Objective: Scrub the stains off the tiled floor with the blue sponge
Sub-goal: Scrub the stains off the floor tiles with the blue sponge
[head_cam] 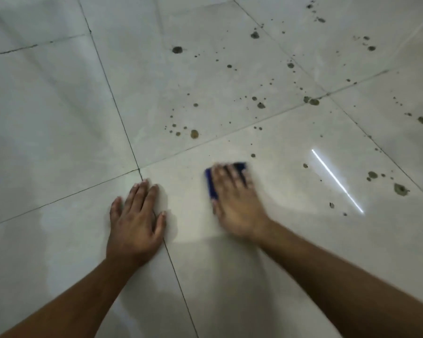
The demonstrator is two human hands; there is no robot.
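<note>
Blue sponge [214, 182] lies under the blurred right hand [237, 203], fingers spread flat pressing it; left hand [136, 215] rests flat, fingers straight, on the stained floor tiles [230, 93].

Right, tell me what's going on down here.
A person is scrubbing a tiled floor by hand. The right hand presses a blue sponge flat on the tile; it is blurred, so it looks mid-stroke. The left hand rests flat on the floor, fingers spread, as a brace. The tile around the hands looks free of spots, but many dark stains are scattered ahead and to the right, so much is left.
</note>
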